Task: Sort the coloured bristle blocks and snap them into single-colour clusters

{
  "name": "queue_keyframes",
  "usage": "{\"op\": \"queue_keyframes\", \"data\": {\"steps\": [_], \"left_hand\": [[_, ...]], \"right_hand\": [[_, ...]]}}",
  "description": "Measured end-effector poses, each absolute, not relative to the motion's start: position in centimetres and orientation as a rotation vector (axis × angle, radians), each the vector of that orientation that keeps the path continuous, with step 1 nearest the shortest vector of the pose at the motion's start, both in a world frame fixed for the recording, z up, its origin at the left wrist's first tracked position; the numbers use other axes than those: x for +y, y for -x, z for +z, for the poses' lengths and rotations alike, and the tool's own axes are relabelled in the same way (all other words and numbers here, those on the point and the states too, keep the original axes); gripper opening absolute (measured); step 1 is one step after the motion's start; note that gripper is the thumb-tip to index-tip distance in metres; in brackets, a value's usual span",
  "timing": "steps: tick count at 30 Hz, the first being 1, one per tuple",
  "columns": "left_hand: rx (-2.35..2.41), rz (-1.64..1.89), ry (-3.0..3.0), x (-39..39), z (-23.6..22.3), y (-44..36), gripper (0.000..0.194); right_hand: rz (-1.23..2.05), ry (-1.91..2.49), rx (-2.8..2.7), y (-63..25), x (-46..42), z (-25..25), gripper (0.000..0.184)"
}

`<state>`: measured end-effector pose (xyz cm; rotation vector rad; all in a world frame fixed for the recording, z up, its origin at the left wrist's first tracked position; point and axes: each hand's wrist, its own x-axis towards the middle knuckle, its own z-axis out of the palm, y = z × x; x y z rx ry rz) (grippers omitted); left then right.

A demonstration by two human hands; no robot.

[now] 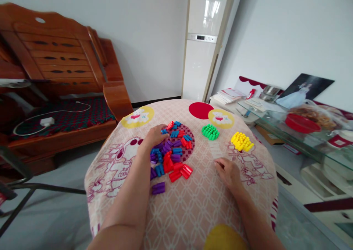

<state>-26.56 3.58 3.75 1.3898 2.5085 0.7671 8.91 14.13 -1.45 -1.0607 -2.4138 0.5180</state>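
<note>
Has two hands over one round table, read as a clock with twelve at the far side. Reaches with the left hand (154,136) to ten o'clock, at the outer edge of one mixed pile (168,161) in three colours: red, blue and purple. Shows the left fingertips among blue and red pieces there; cannot tell whether pinching any. Rests the right hand (227,172) at three o'clock, fingers curled in narrow, thumb close to forefinger, with nothing visible in the grasp.

Spreads the mixed pile from eleven round to eight, too crowded for an exact count. Sets one purple clump (158,188) apart at eight, just beside that pile. Keeps one green pile (210,132) at one o'clock and one yellow pile (242,142) at two, well apart from the mixed pile and not touching each other; cannot count the pieces in either.

Bears one red disc (200,110) in print at twelve. Beyond the table, places one bench (63,59) at ten, and one red bowl (302,123) on one glass shelf (278,122) at two.
</note>
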Motion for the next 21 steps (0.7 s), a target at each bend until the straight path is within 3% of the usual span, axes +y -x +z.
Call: {"op": "queue_keyframes", "data": {"steps": [5, 12, 17, 21], "left_hand": [[2.576, 0.55, -1.479, 7.4, 4.8, 26.2, 0.067], [2.697, 0.364, -1.446, 12.3, 4.2, 25.8, 0.058], [2.534, 0.196, -1.691, 11.5, 4.3, 24.5, 0.044], [2.504, 0.08, -1.804, 9.6, 4.7, 21.8, 0.046]], "right_hand": [[0.523, 1.017, -2.381, -8.4, 14.5, -1.9, 0.03], [0.5, 1.063, -2.375, -8.2, 14.7, -1.8, 0.024], [0.453, 1.101, -2.385, -7.9, 14.8, -1.7, 0.024], [0.427, 1.2, -2.448, -7.8, 14.3, -0.3, 0.023]]}}
